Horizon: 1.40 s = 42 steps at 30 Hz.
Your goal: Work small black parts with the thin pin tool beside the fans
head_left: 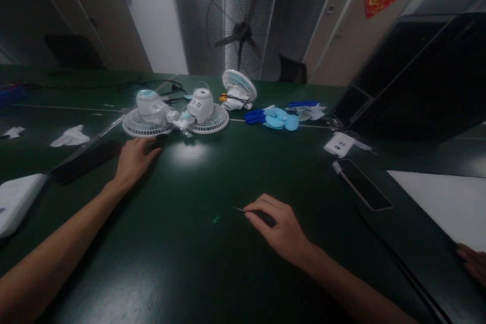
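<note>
Three white fans (201, 105) sit beyond the right hand (283, 225), pinching one dark-handled, thin-tipped screwdriver (266, 217) near one green piece (216, 219); the left hand (133, 159) curls at one dark object (153, 145), hold unclear.

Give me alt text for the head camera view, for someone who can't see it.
A person's right hand holds a dark-handled tool with a thin metal tip near a small green piece on a dark green table. The left hand is at a small dark object, with three white plastic fans beyond.

A phone (364, 185) lies near a small white box (337, 145); a caged fan (242, 31) stands behind.
</note>
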{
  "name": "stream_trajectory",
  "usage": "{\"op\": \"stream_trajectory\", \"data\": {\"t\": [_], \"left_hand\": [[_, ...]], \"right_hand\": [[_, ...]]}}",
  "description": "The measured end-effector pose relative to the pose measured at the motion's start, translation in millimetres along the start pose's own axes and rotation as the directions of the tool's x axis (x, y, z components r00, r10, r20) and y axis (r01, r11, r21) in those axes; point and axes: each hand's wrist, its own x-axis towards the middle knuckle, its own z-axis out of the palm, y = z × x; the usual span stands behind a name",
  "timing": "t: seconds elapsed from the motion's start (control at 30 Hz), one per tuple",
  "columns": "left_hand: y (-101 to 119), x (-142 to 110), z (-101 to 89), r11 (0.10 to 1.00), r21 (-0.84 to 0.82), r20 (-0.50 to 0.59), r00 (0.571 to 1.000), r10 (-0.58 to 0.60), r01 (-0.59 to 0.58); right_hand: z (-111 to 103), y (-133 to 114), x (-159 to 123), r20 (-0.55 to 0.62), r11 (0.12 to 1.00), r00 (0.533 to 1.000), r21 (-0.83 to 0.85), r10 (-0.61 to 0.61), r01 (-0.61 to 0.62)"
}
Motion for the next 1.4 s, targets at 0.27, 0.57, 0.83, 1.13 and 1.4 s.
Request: {"op": "stream_trajectory", "data": {"t": [0.27,0.57,0.83,1.13,1.4], "left_hand": [[159.5,-73.0,-22.2,0.875,-0.444,0.592,0.670,0.447,-0.191],[168.4,-87.1,-13.2,0.825,-0.555,0.626,0.599,0.499,-0.107],[82.7,-27.5,-12.2,0.906,-0.386,0.349,0.882,0.316,-0.172],[-15.8,3.3,-4.6,0.994,-0.099,-0.028,0.999,-0.043,0.040],[-17.1,3.1,-2.9,0.990,-0.125,0.029,0.997,-0.067,0.070]], "right_hand": [[0.7,-1.2,-0.1,-0.029,0.999,1.000,-0.052,0.001,-0.003],[-0.2,-2.4,0.5,-0.020,0.998,1.000,-0.064,0.005,-0.006],[-0.5,0.0,-0.4,0.006,0.999,1.000,-0.032,0.014,-0.014],[1.2,1.1,0.3,0.007,1.000,1.000,-0.028,0.006,-0.006],[-0.2,-0.3,-1.1,0.023,1.000,1.000,-0.005,0.016,-0.016]]}}
